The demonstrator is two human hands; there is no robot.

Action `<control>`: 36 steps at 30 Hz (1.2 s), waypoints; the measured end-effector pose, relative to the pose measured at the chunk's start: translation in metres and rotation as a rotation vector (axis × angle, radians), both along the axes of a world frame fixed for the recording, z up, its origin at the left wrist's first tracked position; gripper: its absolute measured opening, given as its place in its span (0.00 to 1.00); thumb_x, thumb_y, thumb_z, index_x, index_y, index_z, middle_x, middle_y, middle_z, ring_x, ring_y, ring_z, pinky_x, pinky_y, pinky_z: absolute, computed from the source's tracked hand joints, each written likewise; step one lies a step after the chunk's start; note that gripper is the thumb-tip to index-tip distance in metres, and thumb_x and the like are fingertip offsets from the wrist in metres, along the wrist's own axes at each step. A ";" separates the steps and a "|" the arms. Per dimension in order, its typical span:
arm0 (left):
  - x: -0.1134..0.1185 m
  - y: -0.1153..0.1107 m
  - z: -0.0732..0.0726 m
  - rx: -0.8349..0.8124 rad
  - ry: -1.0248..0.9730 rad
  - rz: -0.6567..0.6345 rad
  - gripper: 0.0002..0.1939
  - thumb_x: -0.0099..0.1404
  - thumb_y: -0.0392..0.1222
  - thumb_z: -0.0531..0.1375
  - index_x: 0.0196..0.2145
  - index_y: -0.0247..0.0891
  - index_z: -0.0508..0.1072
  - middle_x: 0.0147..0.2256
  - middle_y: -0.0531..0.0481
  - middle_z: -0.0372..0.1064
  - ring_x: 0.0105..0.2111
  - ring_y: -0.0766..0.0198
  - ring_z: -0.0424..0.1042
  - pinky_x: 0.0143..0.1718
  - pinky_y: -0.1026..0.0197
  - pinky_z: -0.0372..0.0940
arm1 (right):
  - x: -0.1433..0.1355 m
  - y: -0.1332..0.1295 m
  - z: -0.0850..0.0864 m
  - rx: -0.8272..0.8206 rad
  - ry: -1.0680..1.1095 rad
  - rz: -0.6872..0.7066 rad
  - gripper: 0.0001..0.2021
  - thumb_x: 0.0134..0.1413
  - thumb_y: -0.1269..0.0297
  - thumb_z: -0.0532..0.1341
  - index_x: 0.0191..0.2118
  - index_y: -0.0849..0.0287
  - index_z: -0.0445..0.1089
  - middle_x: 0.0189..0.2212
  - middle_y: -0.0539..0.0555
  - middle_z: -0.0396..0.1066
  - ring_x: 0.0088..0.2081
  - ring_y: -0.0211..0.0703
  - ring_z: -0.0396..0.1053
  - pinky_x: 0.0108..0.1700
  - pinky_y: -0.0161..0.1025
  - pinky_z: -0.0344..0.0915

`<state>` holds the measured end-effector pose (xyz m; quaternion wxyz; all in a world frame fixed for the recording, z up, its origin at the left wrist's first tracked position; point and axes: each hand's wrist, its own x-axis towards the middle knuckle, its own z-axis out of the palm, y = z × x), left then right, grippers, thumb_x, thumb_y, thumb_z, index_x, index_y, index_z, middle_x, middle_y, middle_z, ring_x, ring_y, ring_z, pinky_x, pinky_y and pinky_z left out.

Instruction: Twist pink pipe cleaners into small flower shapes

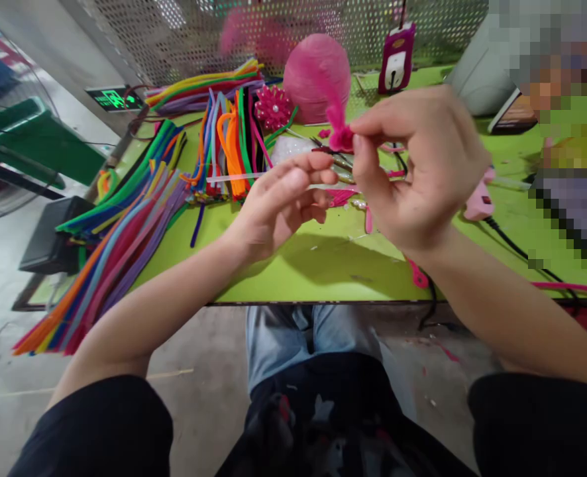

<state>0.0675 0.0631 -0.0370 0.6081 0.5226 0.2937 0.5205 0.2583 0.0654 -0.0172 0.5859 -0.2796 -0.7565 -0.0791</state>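
Observation:
My right hand [423,159] is raised over the table and pinches a bright pink twisted pipe cleaner piece [342,136] between thumb and fingertips. Its upper end is smeared by motion. Just to the left, my left hand [286,202] hovers with fingers loosely bent and apart, holding nothing that I can see. A translucent stick [234,177] runs up to the back of this hand; whether they touch I cannot tell. Behind the hands are a pink flower [273,107] with a pearl-like centre and a round pink ball [317,78].
Bundles of coloured pipe cleaners [139,218] cover the left side of the green table [254,281], some overhanging its front edge. A pink device [480,199] with a black cord lies right. A purple-framed socket [397,58] hangs on the mesh panel [184,33].

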 end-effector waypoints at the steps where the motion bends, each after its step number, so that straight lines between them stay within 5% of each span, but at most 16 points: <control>1: 0.003 -0.002 -0.001 0.019 0.025 0.007 0.29 0.66 0.71 0.69 0.46 0.41 0.79 0.45 0.47 0.81 0.37 0.63 0.81 0.33 0.63 0.75 | 0.001 0.001 -0.002 0.042 -0.018 -0.001 0.09 0.74 0.71 0.60 0.45 0.51 0.76 0.43 0.53 0.83 0.48 0.46 0.81 0.57 0.45 0.77; 5: 0.008 -0.004 -0.002 0.179 0.091 0.112 0.22 0.70 0.64 0.69 0.36 0.41 0.78 0.32 0.52 0.76 0.28 0.69 0.75 0.27 0.65 0.71 | 0.001 0.005 -0.009 -0.114 -0.165 0.006 0.12 0.78 0.62 0.56 0.49 0.48 0.78 0.48 0.53 0.82 0.53 0.49 0.81 0.60 0.50 0.77; 11: -0.001 0.001 0.002 0.339 0.171 0.209 0.22 0.71 0.59 0.70 0.30 0.40 0.73 0.25 0.55 0.69 0.20 0.73 0.65 0.19 0.67 0.59 | 0.004 0.011 -0.002 -0.226 -0.132 0.227 0.09 0.75 0.62 0.60 0.47 0.48 0.80 0.46 0.53 0.83 0.48 0.48 0.82 0.54 0.46 0.79; 19: -0.011 0.000 0.009 0.325 0.221 0.100 0.17 0.71 0.51 0.72 0.29 0.40 0.77 0.25 0.52 0.72 0.21 0.72 0.64 0.19 0.65 0.54 | 0.020 0.016 0.013 -0.313 -0.234 0.222 0.08 0.74 0.60 0.64 0.43 0.47 0.83 0.38 0.49 0.84 0.40 0.44 0.81 0.47 0.43 0.75; 24: -0.011 -0.003 0.010 0.297 0.191 0.048 0.14 0.73 0.47 0.70 0.30 0.40 0.78 0.26 0.52 0.73 0.23 0.71 0.65 0.21 0.65 0.56 | 0.023 0.014 0.016 -0.362 -0.361 0.180 0.08 0.74 0.54 0.63 0.46 0.42 0.81 0.46 0.50 0.84 0.51 0.49 0.81 0.56 0.48 0.79; 32: -0.014 0.003 0.013 0.424 0.212 -0.120 0.13 0.71 0.44 0.72 0.29 0.39 0.80 0.24 0.52 0.70 0.20 0.73 0.61 0.20 0.67 0.57 | 0.029 0.017 0.010 -0.394 -0.299 0.209 0.07 0.69 0.50 0.68 0.46 0.41 0.83 0.46 0.48 0.83 0.50 0.47 0.80 0.59 0.44 0.76; 36: -0.017 0.003 0.012 0.404 0.248 -0.158 0.10 0.71 0.43 0.72 0.31 0.41 0.82 0.25 0.52 0.72 0.20 0.73 0.62 0.20 0.65 0.56 | 0.030 0.015 0.011 -0.246 -0.385 0.128 0.09 0.74 0.52 0.63 0.48 0.43 0.81 0.46 0.49 0.82 0.49 0.48 0.79 0.56 0.47 0.75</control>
